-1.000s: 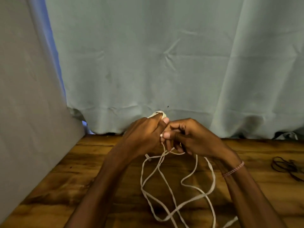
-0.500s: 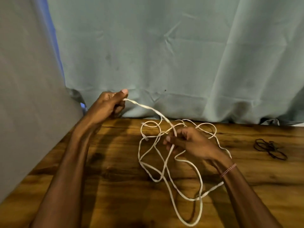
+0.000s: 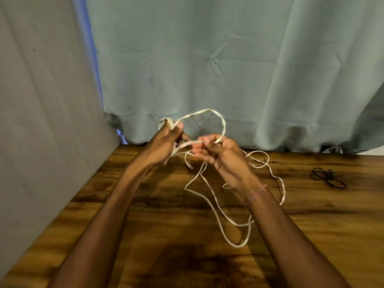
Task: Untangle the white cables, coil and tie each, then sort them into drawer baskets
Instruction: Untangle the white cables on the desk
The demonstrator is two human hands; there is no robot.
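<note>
A grey panel (image 3: 41,121) at 9 o'clock and a pale green curtain (image 3: 228,69) across 12 o'clock stand behind a dark wooden counter (image 3: 124,215). Half a second back the left hand (image 3: 166,140) was stretched out toward 10 o'clock, drawing a strand taut; it has now swung back to centre, fingers curled round a few turns of the white cable (image 3: 204,111). Just beside it, the right hand (image 3: 220,154) pinches the same cable, and a slack loop arches up between the two hands. That looks like one more wrap being laid on, so coiling is under way but young: most of the cable lies loose on the counter, trailing toward 5 o'clock. Some black bands (image 3: 328,177), probably the ties, lie well apart at 3 o'clock. No drawer basket is in view.
</note>
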